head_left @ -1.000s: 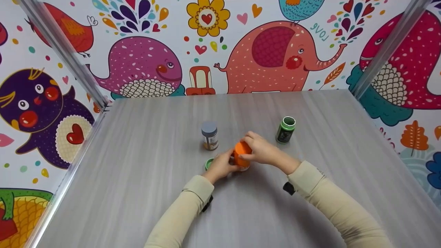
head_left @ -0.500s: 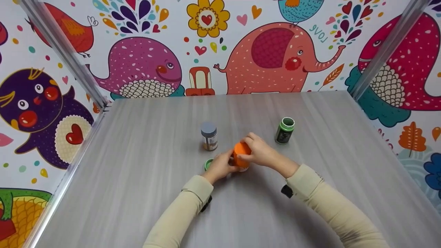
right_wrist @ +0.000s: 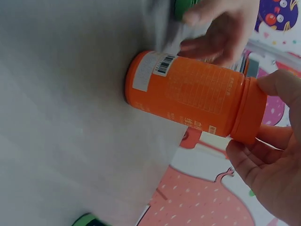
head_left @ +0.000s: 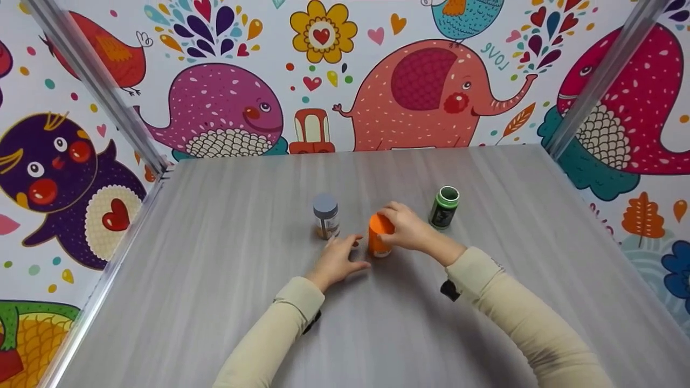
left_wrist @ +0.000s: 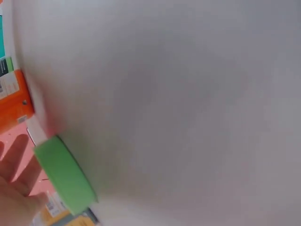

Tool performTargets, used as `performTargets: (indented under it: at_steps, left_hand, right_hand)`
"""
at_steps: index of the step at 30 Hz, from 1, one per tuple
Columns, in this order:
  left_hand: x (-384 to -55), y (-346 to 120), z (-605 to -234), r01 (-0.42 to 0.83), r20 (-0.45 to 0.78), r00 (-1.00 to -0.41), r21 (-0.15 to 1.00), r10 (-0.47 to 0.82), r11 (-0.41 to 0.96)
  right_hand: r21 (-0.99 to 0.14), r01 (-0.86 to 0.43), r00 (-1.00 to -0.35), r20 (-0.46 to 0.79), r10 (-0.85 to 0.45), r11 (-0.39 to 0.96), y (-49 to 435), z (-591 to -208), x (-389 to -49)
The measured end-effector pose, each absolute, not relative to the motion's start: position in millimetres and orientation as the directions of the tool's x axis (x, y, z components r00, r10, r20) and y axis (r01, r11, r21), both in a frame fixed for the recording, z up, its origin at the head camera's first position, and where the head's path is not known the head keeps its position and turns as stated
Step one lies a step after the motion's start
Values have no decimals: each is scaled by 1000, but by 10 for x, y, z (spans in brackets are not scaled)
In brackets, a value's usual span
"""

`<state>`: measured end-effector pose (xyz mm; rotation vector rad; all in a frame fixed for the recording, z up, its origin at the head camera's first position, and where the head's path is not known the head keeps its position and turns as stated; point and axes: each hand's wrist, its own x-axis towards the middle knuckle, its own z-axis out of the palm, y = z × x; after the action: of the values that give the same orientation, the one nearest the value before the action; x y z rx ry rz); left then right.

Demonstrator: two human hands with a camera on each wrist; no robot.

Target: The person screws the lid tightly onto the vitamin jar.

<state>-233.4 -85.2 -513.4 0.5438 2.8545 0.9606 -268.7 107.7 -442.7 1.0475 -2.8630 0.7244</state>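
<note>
An orange bottle (head_left: 376, 243) stands upright on the table, its orange cap (right_wrist: 251, 111) in place at the top. My right hand (head_left: 408, 228) grips that cap between thumb and fingers, as the right wrist view also shows. Just left of the bottle, my left hand (head_left: 335, 262) reaches over the table with spread fingers, apart from the bottle. A green lid (left_wrist: 66, 176) lies right beside the left fingers in the left wrist view; the hand hides it in the head view. Behind the left hand is a bottle with a grey cap (head_left: 325, 207).
An uncapped green bottle (head_left: 444, 209) stands at the right, beyond the right hand, its mouth facing up. The grey table (head_left: 237, 215) runs back to a wall (head_left: 318, 81) printed with cartoon animals. Metal posts (head_left: 598, 81) rise at the table's back corners.
My left hand has let go of the orange bottle and moved left, covering the green lid in the head view. My right hand keeps its hold on the orange cap.
</note>
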Motion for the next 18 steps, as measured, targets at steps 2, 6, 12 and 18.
performTargets:
  at_steps: [2, 6, 12, 18]
  left_hand:
    - [-2333, -902, -5167, 305, 48, -937, 590, 345, 747]
    - [-2326, -984, -5190, 302, 61, -943, 573, 328, 762]
    - [-2322, -1070, -5176, 306, 60, -944, 524, 323, 795]
    - [-2326, -1117, -5190, 317, 70, -942, 503, 327, 804]
  right_hand:
    - [-437, -574, -801, 126, -585, 693, 1079, -4424, -2759]
    - [-472, -496, -841, 53, -538, 729, 1072, -4410, -2904]
    - [-562, -366, -894, -10, -448, 742, 1069, -4447, -3108]
    - [-631, -309, -917, -1, -399, 711, 1076, -4500, -3182]
